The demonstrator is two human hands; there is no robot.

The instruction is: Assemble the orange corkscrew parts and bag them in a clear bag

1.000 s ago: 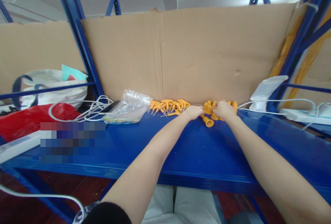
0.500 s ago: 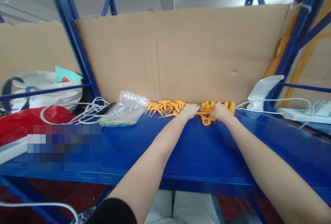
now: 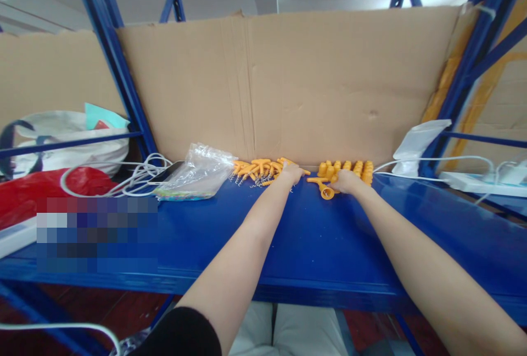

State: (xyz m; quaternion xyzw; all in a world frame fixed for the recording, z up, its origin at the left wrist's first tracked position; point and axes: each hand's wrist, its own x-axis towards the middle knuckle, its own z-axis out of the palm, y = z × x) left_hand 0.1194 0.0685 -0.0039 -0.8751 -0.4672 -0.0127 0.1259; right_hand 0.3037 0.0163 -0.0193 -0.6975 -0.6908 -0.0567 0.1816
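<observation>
Framed by blue steel racking (image 3: 111, 60), backed with a wide cardboard sheet (image 3: 308, 82). Across the glossy blue shelf (image 3: 321, 241): white bag (image 3: 74, 147) far left, clear plastic bag (image 3: 197, 172), white cables (image 3: 135, 178), power strip (image 3: 481, 183) far right. Against the cardboard, two heaps of orange pieces (image 3: 259, 168). Left hand (image 3: 291, 172) curled over the left heap, right hand (image 3: 348, 180) at the right one, touching a ring-ended piece (image 3: 326, 191). Impossible to tell whether either grasps anything.
</observation>
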